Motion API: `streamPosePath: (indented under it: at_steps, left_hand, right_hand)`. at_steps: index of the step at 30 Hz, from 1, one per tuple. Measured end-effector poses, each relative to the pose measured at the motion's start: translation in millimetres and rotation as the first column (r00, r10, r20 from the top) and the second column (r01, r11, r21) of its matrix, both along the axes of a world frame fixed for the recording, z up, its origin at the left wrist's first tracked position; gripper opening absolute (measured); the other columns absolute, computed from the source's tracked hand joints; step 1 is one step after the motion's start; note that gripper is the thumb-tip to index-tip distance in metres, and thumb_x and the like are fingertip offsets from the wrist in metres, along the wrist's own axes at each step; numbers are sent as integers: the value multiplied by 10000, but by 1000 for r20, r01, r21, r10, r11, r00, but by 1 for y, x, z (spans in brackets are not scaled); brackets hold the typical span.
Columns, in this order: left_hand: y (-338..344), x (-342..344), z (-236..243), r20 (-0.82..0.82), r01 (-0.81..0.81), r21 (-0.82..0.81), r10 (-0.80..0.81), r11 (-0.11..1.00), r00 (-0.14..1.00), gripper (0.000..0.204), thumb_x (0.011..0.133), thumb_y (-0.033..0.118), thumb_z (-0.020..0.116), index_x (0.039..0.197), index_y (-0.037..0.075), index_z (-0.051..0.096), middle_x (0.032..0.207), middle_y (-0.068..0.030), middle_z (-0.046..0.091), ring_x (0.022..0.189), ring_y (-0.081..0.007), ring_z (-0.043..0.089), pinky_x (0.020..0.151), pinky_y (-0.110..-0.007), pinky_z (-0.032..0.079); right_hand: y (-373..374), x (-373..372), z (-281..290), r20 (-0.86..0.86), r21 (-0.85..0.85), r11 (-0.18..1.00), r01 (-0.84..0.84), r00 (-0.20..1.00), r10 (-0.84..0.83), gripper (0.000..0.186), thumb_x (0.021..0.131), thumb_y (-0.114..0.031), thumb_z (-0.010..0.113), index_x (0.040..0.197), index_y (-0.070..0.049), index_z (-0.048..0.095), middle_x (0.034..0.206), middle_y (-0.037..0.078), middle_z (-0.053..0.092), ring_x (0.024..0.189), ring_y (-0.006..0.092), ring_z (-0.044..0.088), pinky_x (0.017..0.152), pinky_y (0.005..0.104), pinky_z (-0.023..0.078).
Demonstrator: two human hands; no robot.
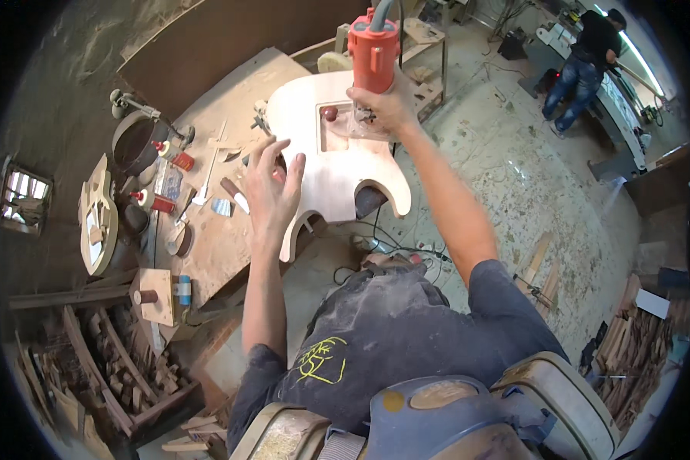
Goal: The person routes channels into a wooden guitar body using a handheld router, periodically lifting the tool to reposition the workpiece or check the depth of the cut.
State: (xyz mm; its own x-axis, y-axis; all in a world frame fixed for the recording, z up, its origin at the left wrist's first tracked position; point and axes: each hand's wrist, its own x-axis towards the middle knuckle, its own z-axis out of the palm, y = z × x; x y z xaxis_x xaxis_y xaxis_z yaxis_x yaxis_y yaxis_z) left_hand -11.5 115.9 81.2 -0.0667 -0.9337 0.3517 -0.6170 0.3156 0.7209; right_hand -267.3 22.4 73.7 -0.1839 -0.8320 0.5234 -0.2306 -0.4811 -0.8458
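Note:
A pale wooden guitar body (326, 180) lies at the bench's right edge, its two horns toward me. A rectangular recess is cut into its face. A red handheld router (374, 61) stands upright over the right part of that recess. My right hand (389, 106) is wrapped around the router's lower part. Left of its base, over the recess, sits a dark red round knob (329, 113). My left hand (274, 184) hovers by the body's left edge, fingers spread and holding nothing. The router's bit is hidden.
On the dusty workbench (215, 261) lie two red-labelled bottles (178, 156), a brush (201, 195) and scraps. Another guitar body (98, 218) stands at the left. A crate of wood offcuts (165, 406) is below it. Cables (395, 247) trail across the floor. Another person (583, 65) works far right.

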Motion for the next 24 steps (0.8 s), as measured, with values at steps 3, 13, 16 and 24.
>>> streamPosePath:
  at_steps: [3, 13, 16, 24]
  left_hand:
    - [-35, -28, 33, -10, 160, -235, -167, 959, 986, 444, 935, 286, 725, 1289, 24, 661, 1313, -187, 662, 1232, -310, 638, 1018, -406, 515]
    - [-119, -124, 98, 77, 218, -360, -204, 907, 976, 665, 758, 537, 835, 1158, 22, 708, 1179, -158, 696, 1116, -311, 680, 970, -430, 527]
    - [-125, -138, 92, 107, 151, -482, -113, 863, 988, 630, 757, 537, 837, 1101, 22, 723, 1185, -146, 683, 1054, -303, 693, 930, -402, 540]
    - [-113, -146, 89, 32, 66, -525, -58, 849, 998, 195, 879, 213, 741, 1009, 91, 663, 1069, -58, 679, 919, -251, 657, 874, -430, 528]
  right_hand:
    - [1, 1, -6, 18, 19, 1000, 13, 1000, -14, 715, 697, -254, 898, 1301, -17, 598, 1125, 80, 695, 998, 169, 663, 880, 327, 537]
    - [-6, -2, -15, 73, -43, 997, -58, 995, 61, 749, 698, -249, 863, 1353, -56, 556, 1196, 80, 682, 1090, 185, 658, 954, 343, 508]
    - [-11, -4, -16, 33, -20, 1000, -24, 999, 25, 739, 707, -248, 859, 1353, -60, 554, 1185, 86, 693, 1077, 200, 671, 950, 354, 515]
    - [-2, 0, 0, -110, 60, 998, 7, 994, 0, 717, 718, -244, 866, 1345, -76, 561, 1199, 83, 703, 1073, 206, 684, 936, 362, 529]
